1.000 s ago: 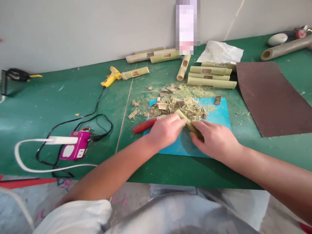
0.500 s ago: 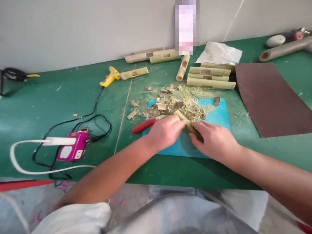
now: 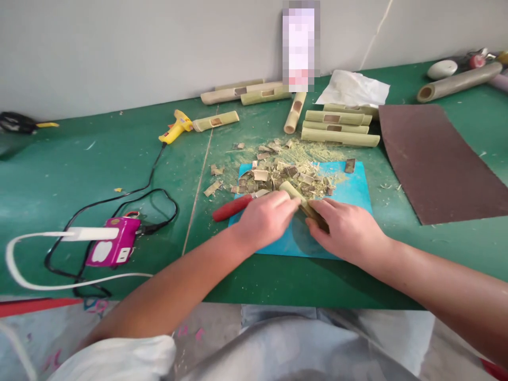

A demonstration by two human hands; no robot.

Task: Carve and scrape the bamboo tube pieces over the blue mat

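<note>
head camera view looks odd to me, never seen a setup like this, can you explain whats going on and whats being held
There is no machine here: these are a person's own bare hands. The camera is worn on their head, looking forward and down, so you see roughly what they see. The right hand grips a pale green bamboo piece; the left hand is curled against it, and whether it holds anything else is hidden. Below them a blue sheet lies on the green table, with a pile of chips on it and beyond its edge. A red handle sits beside the left hand. Farther back are bamboo tubes, some with cut openings.
</note>
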